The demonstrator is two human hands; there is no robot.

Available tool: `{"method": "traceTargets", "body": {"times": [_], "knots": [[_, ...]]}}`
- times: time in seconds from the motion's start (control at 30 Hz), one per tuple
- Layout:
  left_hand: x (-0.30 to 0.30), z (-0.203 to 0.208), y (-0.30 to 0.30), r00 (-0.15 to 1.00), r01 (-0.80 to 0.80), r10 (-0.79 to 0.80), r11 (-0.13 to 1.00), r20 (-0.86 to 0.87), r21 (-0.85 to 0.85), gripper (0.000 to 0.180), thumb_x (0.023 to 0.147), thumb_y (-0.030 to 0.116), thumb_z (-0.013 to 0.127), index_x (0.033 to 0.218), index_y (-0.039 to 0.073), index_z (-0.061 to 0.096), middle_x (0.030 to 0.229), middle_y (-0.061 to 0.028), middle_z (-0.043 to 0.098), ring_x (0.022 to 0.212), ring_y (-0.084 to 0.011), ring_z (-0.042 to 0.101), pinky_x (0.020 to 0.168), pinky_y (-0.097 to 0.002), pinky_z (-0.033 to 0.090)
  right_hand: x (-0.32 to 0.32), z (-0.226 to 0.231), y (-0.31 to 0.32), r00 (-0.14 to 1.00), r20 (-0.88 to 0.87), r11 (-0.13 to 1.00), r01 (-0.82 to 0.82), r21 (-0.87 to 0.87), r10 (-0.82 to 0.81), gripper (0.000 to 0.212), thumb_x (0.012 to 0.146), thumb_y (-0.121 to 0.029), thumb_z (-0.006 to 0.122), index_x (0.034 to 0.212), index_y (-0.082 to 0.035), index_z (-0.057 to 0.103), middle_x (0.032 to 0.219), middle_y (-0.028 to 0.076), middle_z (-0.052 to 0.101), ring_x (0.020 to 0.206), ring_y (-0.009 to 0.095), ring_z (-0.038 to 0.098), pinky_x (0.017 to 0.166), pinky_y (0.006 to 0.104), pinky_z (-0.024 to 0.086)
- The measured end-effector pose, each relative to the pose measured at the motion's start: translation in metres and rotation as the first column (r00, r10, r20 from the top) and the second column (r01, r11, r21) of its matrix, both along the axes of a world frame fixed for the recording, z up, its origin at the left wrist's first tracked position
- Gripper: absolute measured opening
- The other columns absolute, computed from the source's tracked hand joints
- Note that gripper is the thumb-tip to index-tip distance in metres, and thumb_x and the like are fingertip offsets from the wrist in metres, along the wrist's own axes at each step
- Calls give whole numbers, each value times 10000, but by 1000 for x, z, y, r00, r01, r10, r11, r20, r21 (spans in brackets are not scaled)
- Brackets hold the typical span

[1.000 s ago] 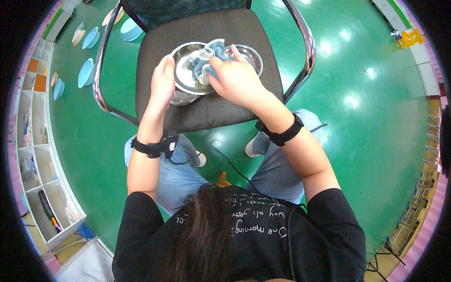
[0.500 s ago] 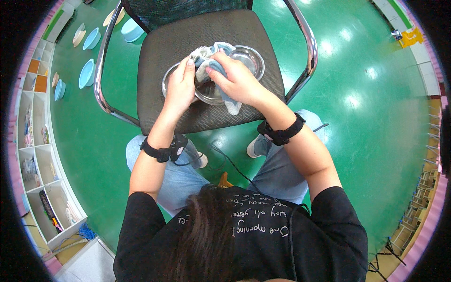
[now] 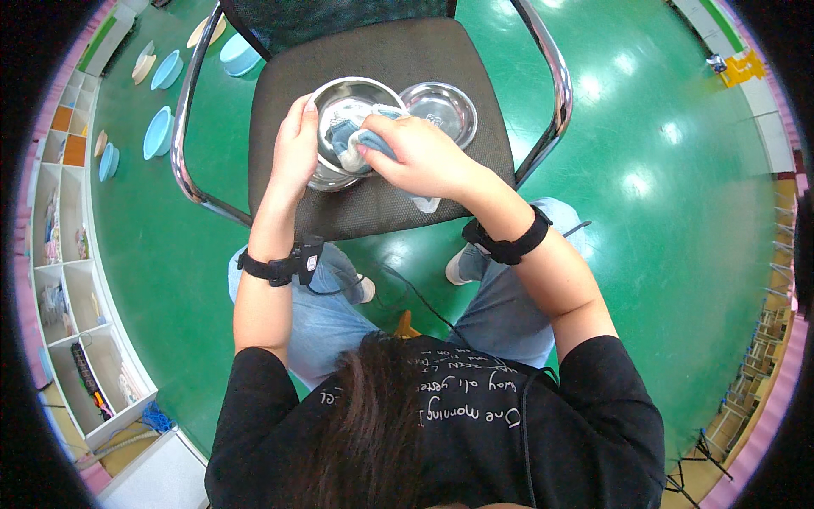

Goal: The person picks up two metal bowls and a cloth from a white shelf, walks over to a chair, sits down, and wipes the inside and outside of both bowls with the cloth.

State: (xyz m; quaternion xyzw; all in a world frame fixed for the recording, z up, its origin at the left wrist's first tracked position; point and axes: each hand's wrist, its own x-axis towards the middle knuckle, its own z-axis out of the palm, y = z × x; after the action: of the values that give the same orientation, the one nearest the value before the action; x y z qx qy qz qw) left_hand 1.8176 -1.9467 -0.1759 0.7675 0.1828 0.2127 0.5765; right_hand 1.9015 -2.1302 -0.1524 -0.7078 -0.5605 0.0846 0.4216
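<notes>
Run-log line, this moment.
left hand: holding metal bowl | right hand: gripping cloth, partly inside bowl | metal dish: on chair seat

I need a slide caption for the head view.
Over a chair seat, the left hand holds a metal bowl while the right hand holds a blue-and-white cloth to its inside.

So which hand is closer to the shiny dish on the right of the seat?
Right. The right hand, holding a cloth, is by the shiny dish at its lower left edge. The left hand is farther off, at the left rim of another bowl.
</notes>
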Motion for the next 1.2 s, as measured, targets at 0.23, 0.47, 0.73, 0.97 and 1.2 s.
{"method": "traceTargets", "body": {"times": [0.23,0.47,0.73,0.97,1.2], "knots": [[3,7,-10,999,-7,18,962,-35,274,330,987,231,350,1171,13,515,1019,-158,623,966,-226,589,859,-327,437,4,-17,-3,878,417,961,274,-32,-236,205,824,-202,571,931,-36,516,706,168,623,721,323,629,872,457,443],[6,-3,-35,996,89,-82,949,-34,303,320,975,209,369,1205,24,491,1034,-193,624,974,-282,608,856,-355,444,22,-32,-2,862,415,952,306,30,-291,236,817,-170,575,993,-27,511,852,175,630,867,327,612,1002,458,360],[1,8,-50,992,122,-129,961,13,250,335,985,245,368,1207,21,481,1008,-194,630,964,-272,612,835,-343,452,20,-19,-4,973,94,967,194,167,-212,223,832,-189,581,961,-11,543,952,178,604,922,365,565,845,461,416],[2,5,-40,987,19,-61,961,147,276,347,994,273,343,1202,28,475,1009,-173,628,956,-239,609,829,-333,451,7,-15,2,948,-309,978,-9,208,74,206,898,-173,536,1014,-3,525,906,130,572,861,213,551,794,316,428],[6,1,-30,991,12,-29,992,133,127,332,995,267,363,1138,13,522,1019,-91,597,958,-144,537,870,-280,415,6,-13,-1,947,-314,994,-42,97,70,258,899,-225,539,1016,4,544,865,143,598,817,229,580,767,316,447]]}}
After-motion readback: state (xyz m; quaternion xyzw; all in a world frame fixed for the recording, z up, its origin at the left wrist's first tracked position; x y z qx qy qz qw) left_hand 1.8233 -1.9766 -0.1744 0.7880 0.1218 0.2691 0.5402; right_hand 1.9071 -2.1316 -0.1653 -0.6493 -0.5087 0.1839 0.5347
